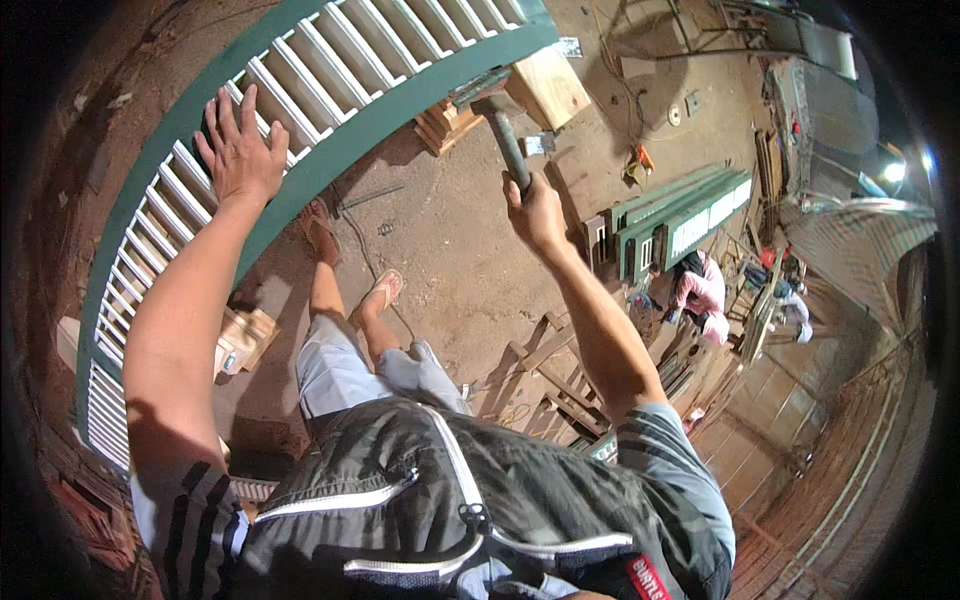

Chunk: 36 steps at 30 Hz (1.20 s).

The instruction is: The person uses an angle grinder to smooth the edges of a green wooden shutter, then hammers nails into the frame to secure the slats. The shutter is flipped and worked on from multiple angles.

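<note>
Left hand [240, 150] lay flat and open, bracing the green louvred shutter [330, 90] at 11 o'clock, while the right hand [535, 210] gripped a hammer [503, 128] tight, head at the frame's edge at 12.

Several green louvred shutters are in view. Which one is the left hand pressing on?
The big shutter lying before the person: the left hand lies flat on its slats. The other shutters are stacked far right, untouched.

Green-framed shutter [330, 75] with white slats, grey hammer [503, 130], dark striped vest [450, 500], pale blue shorts [340, 370], reddish-brown floor [450, 240]
</note>
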Motion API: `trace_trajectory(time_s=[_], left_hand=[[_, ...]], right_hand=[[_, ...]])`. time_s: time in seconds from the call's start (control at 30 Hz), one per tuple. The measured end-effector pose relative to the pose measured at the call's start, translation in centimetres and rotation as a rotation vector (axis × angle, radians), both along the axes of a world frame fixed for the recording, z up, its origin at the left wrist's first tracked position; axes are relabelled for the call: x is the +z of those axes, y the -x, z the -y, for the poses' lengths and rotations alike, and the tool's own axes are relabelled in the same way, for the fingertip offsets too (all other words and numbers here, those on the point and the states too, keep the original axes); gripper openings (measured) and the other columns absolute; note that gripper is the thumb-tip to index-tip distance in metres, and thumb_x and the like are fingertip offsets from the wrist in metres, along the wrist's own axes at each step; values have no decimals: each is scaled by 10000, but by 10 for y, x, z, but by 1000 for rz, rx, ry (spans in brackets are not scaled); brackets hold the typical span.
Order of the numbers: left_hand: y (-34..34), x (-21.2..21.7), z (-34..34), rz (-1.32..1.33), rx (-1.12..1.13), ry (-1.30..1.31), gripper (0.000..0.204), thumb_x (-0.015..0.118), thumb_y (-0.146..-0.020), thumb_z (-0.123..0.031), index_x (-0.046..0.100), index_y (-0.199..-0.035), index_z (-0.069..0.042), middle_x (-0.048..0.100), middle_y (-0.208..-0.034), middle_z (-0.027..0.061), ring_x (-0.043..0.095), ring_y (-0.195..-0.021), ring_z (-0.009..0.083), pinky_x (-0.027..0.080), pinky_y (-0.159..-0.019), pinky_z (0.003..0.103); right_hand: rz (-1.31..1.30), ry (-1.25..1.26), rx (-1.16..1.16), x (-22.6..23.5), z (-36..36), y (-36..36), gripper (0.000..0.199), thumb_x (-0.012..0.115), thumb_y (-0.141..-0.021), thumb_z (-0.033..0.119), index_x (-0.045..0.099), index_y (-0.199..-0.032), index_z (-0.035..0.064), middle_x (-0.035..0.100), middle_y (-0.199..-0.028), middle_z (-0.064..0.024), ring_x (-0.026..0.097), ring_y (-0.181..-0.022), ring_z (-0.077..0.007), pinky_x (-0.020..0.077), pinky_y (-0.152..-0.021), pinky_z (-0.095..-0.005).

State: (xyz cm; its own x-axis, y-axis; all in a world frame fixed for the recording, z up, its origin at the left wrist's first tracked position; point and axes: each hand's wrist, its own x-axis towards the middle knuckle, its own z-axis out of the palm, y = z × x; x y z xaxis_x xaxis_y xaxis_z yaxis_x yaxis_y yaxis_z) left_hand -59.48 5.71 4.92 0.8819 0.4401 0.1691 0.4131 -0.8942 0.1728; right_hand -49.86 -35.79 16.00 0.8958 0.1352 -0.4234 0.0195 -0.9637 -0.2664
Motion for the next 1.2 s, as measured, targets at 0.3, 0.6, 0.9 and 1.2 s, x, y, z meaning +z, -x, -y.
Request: trace_trajectory(time_s=[0.3,0.6,0.9,1.2], left_hand=[[1,7,-6,-18,1,-43,723,517,-1009,-474,292,-1655,-239,214,-1719,168,169,-1599,368,134,-1267,639],[14,13,-3,-56,12,-25,731,528,-996,-467,296,-1654,-250,235,-1714,179,163,-1602,375,121,-1271,641],[-1,9,-5,-104,24,-41,739,536,-995,-458,292,-1654,-229,219,-1719,189,162,-1600,385,111,-1264,652],[-11,6,-4,-15,-34,-31,732,523,-1000,-463,282,-1657,-250,218,-1718,181,161,-1602,383,129,-1268,648]], right_hand=[[594,-748,23,108,-35,-52,321,681,-989,305,661,-1045,-11,699,-912,-265,695,-861,-479,545,-786,-524],[328,-818,-102,140,-38,-63,250,581,-1102,251,637,-994,32,535,-722,31,492,-617,-100,422,-583,-283],[182,-274,-165,49,18,-36,421,623,-1044,389,703,-1100,-21,710,-907,-275,716,-920,-378,553,-837,-520],[-22,107,-14,6,-2,-54,459,626,-1015,401,660,-1006,-57,699,-1064,-342,647,-1070,-549,498,-926,-597]])
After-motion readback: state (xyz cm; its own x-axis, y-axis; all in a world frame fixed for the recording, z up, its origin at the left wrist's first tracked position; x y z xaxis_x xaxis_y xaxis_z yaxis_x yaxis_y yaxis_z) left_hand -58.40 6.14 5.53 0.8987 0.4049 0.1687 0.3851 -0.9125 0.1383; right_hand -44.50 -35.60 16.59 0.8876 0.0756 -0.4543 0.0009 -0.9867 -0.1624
